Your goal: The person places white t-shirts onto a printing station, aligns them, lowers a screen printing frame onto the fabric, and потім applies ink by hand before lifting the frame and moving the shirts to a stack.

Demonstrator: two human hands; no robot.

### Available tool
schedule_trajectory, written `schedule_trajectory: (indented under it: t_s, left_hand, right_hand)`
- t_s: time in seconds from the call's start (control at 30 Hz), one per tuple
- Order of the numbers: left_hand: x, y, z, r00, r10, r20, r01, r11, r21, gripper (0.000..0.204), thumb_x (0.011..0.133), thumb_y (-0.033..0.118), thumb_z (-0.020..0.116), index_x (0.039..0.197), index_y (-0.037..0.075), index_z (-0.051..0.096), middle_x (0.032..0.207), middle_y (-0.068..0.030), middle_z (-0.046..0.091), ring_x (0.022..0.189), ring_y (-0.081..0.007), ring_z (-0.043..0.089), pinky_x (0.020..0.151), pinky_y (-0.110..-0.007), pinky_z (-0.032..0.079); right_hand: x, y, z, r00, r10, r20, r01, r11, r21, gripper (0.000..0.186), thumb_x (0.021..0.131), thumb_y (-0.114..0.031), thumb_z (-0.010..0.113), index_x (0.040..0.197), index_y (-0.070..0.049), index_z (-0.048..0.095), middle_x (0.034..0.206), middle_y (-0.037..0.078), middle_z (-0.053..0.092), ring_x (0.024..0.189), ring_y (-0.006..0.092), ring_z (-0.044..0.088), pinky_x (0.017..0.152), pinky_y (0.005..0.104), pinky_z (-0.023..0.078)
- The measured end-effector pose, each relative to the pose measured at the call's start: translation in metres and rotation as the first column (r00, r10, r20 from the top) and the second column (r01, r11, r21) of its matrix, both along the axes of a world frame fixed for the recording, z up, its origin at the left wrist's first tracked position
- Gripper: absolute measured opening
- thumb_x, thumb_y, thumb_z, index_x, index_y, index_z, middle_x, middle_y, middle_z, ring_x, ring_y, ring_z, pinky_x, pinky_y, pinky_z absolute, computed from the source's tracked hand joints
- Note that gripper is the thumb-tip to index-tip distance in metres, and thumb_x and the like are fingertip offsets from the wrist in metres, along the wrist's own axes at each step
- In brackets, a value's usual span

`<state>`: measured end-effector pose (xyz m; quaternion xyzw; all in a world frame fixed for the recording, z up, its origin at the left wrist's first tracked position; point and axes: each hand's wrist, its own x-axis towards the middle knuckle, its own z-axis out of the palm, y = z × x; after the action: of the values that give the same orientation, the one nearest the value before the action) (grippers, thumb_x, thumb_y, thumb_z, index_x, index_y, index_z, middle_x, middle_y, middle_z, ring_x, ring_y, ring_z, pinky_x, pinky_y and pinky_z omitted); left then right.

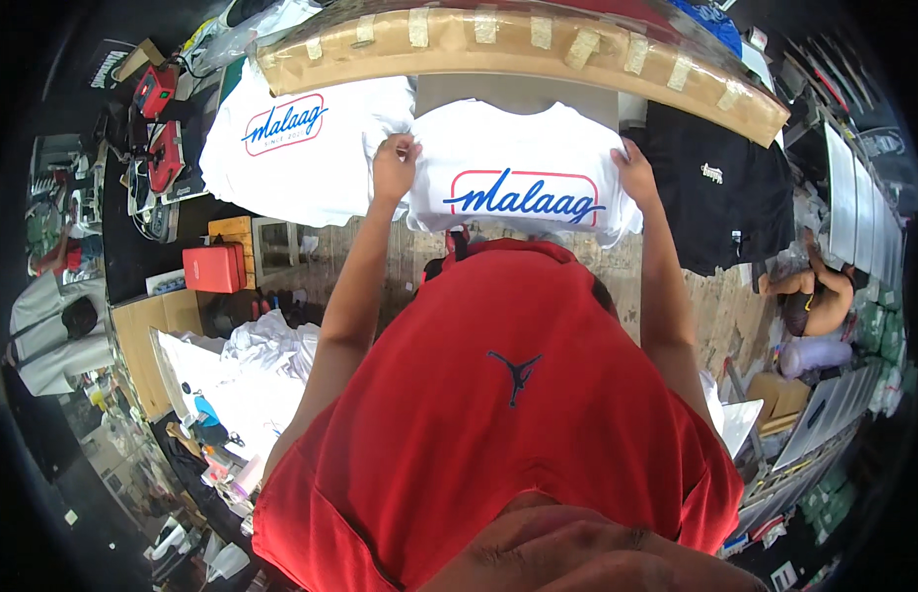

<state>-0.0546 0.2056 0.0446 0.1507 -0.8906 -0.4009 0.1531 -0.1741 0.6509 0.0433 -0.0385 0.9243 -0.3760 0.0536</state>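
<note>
A white T-shirt (523, 133) with blue script lettering in a red rounded frame is spread in front of me. My left hand (395, 170) is closed on its left edge, thumb and fingers pinched together. At the opposite edge my right hand (634, 176) grips the fabric in the same way. Directly left of it lie more white shirts (291, 183) with a similar print, close to my left hand. Black garments (720, 192) with a small white print lie to the right, just beyond my right hand.
A long brown padded edge with tape strips (498, 32) runs across the far side. Red machines (165, 156) and a red box (214, 268) stand at the left. White cloth (266, 360) is heaped lower left. Another person (829, 301) crouches at the right beside metal racks.
</note>
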Motion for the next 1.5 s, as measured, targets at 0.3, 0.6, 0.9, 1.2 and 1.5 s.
schedule_trajectory:
  t_s: [0.3,0.6,0.9,1.2,1.5]
  left_hand:
    - [-0.005,-0.01,-0.017,1.0,0.012,-0.006,-0.01,0.983,0.185,0.014,0.08,0.007,0.075,0.091,0.002,0.067,0.082,-0.0079,0.071,0.071,-0.0161,0.065,0.067,-0.029,0.052]
    - [-0.01,-0.048,0.015,0.993,-0.02,-0.118,0.065,0.919,0.388,0.007,0.085,0.0,0.069,0.089,0.0,0.063,0.077,-0.0013,0.063,0.07,-0.0093,0.056,0.069,-0.024,0.048]
    - [0.029,-0.051,0.039,0.922,-0.342,0.183,0.308,0.932,0.189,0.016,0.078,0.003,0.075,0.092,0.001,0.067,0.081,-0.0053,0.066,0.075,-0.0132,0.059,0.073,-0.028,0.048]
    - [0.106,-0.041,0.097,0.963,-0.233,0.135,0.184,0.936,0.299,0.014,0.075,-0.008,0.071,0.087,0.0,0.069,0.085,-0.0064,0.066,0.081,-0.0138,0.063,0.075,-0.028,0.05]
    - [-0.035,-0.062,0.105,0.97,-0.199,-0.138,0.213,0.972,0.095,0.019,0.076,0.002,0.077,0.094,-0.001,0.072,0.087,-0.0086,0.073,0.075,-0.012,0.066,0.071,-0.024,0.053]
  right_hand:
    - [-0.001,-0.005,0.046,0.989,0.075,-0.125,-0.077,0.997,-0.015,0.021,0.076,-0.01,0.072,0.084,-0.001,0.055,0.067,0.013,0.054,0.059,0.0247,0.05,0.062,0.0331,0.047]
    - [0.015,0.011,0.063,0.999,0.043,0.011,-0.041,0.992,-0.116,0.022,0.086,-0.016,0.069,0.104,-0.002,0.068,0.088,0.018,0.069,0.079,0.0259,0.066,0.076,0.0326,0.049]
    - [0.046,0.038,0.058,0.906,0.27,0.326,-0.143,0.921,-0.363,0.015,0.076,-0.005,0.076,0.087,0.002,0.071,0.072,0.003,0.067,0.064,0.0088,0.056,0.061,0.0255,0.045]
    - [0.113,0.063,0.119,0.939,0.281,0.198,-0.211,0.926,-0.314,0.016,0.067,0.004,0.081,0.074,0.0,0.067,0.071,-0.001,0.056,0.064,0.0073,0.051,0.058,0.0241,0.04]
    - [-0.017,0.013,0.125,0.881,0.209,-0.424,-0.146,0.973,0.176,0.026,0.069,-0.006,0.078,0.073,0.0,0.053,0.075,0.014,0.056,0.068,0.0314,0.054,0.063,0.0368,0.045]
